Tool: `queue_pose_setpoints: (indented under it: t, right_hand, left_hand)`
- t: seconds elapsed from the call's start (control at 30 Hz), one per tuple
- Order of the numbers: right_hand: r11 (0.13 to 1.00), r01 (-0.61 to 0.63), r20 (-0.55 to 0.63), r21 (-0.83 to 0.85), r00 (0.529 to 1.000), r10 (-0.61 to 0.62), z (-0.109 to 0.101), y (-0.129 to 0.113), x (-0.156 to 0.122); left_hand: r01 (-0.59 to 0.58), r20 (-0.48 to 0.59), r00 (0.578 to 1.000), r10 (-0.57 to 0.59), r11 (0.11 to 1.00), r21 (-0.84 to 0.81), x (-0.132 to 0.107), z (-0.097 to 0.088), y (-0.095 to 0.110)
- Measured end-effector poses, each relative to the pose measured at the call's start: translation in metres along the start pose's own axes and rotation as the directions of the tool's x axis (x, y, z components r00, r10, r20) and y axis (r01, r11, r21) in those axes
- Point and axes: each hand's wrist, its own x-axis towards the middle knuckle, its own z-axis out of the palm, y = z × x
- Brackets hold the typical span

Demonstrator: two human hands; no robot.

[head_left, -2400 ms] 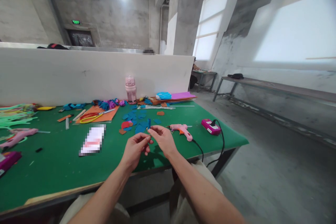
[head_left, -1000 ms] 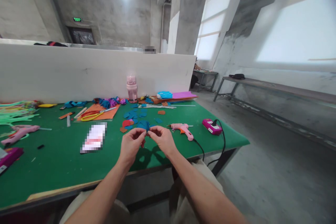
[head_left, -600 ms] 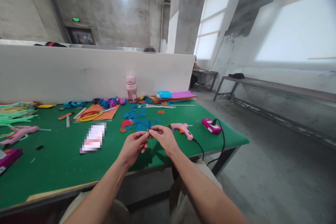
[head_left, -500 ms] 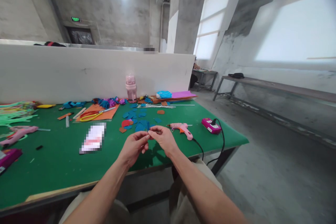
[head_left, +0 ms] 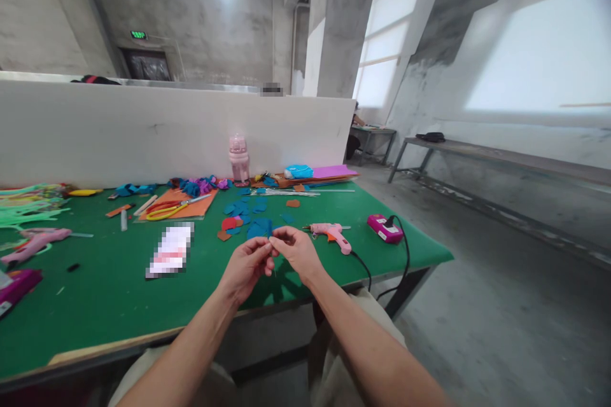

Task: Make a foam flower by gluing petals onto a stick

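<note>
My left hand (head_left: pixel 245 266) and my right hand (head_left: pixel 298 251) meet fingertip to fingertip above the green table (head_left: pixel 109 305). Both are pinched on a small thin piece between them, with a fine stem hanging below; I cannot make out what it is. Just beyond the fingers lies a pile of blue felt pieces (head_left: pixel 251 216) with a red piece (head_left: pixel 230 224) among them. A pink glue gun (head_left: pixel 331 234) lies right of my right hand.
Yellow-handled scissors (head_left: pixel 169 208) rest on an orange sheet. A pink bottle (head_left: pixel 238 160) stands by the white partition (head_left: pixel 143 133). A magenta power box (head_left: pixel 384 228) with a black cable sits near the right edge. Another pink glue gun (head_left: pixel 33 243) and green strips lie far left.
The hands stayed together over the table, lifting slightly toward the blue pile and coming back. The blue piece seen upright between the fingers earlier no longer shows.
</note>
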Motion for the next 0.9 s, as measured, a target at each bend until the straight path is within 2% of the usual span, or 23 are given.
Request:
queue_pose_setpoints:
  t: [0.1,0.2,0.33,0.4,0.43,0.47,0.5,0.53,0.6,0.73,0.9]
  right_hand:
    - [0.999,0.046,-0.024,-0.003,0.999,-0.046,-0.004,-0.003,0.002]
    - [0.998,0.070,-0.087,-0.004,0.994,-0.070,-0.017,-0.007,0.007]
    - [0.996,0.047,-0.239,-0.070,0.969,-0.063,-0.054,-0.011,0.015]
    - [0.977,0.037,-0.306,-0.209,0.947,-0.101,-0.080,-0.011,0.017]
    - [0.941,0.003,-0.335,-0.338,0.934,-0.123,-0.093,-0.011,0.017]
    - [0.862,-0.066,-0.346,-0.503,0.929,-0.131,-0.106,-0.011,0.016]
    - [0.740,-0.146,-0.348,-0.657,0.929,-0.125,-0.118,-0.010,0.015]
    - [0.619,-0.213,-0.341,-0.756,0.935,-0.094,-0.129,-0.009,0.013]
    - [0.508,-0.281,-0.341,-0.814,0.940,-0.026,-0.144,-0.006,0.009]
    - [0.429,-0.337,-0.323,-0.838,0.940,0.108,-0.154,0.004,0.004]
    - [0.383,-0.344,-0.316,-0.857,0.939,0.137,-0.148,0.014,0.011]
  left_hand:
    - [0.002,-0.014,1.000,-0.002,1.000,-0.001,0.001,-0.001,0.000]
    - [-0.006,-0.031,0.999,0.006,1.000,-0.004,0.001,-0.002,-0.001]
    - [-0.026,-0.094,0.995,0.025,1.000,-0.007,0.002,-0.002,0.000]
    - [-0.029,-0.122,0.992,0.027,1.000,-0.011,0.003,-0.003,0.002]
    - [-0.028,-0.132,0.991,0.026,1.000,-0.014,0.003,-0.003,0.003]
    - [-0.026,-0.140,0.990,0.024,1.000,-0.017,0.004,-0.004,0.003]
    - [-0.023,-0.149,0.989,0.020,1.000,-0.020,0.004,-0.005,0.004]
    - [-0.022,-0.161,0.987,0.019,1.000,-0.019,0.005,-0.006,0.005]
    - [-0.026,-0.173,0.985,0.023,1.000,-0.015,0.006,-0.007,0.006]
    - [-0.005,-0.154,0.988,0.004,1.000,-0.005,0.006,-0.007,0.005]
    - [0.003,-0.134,0.991,-0.002,1.000,0.003,0.006,-0.007,0.000]
